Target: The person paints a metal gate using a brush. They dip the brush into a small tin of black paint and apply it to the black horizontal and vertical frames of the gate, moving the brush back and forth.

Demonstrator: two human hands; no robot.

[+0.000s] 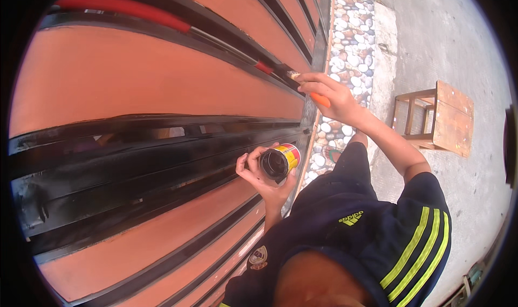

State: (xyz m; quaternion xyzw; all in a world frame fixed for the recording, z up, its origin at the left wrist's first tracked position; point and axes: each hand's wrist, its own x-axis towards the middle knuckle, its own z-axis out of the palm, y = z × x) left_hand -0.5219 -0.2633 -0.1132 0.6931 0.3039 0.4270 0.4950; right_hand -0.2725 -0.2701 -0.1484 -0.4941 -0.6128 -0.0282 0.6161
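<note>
My left hand (268, 191) is wrapped round a small paint can (292, 155) with a yellow and red label. The can is tilted so that its dark, paint-coated inside shows. In my right hand (339, 101) is a paintbrush (320, 99) with an orange handle, its grip pinched by the fingers. Its dark bristles are at the lower end of a long round bar (124, 6), by a red band; whether they touch it I cannot tell. Most of that bar is red, with a greyish stretch in the middle. Behind it is a gate with orange panels (156, 72) and black rails (97, 172).
Along the gate's foot runs a strip of rounded pebbles (353, 32) beside a rough concrete edge (384, 48). A wooden stool (455, 118) stands on the grey concrete floor (448, 43) to my right. Some unclear objects (475, 274) lie at the lower right.
</note>
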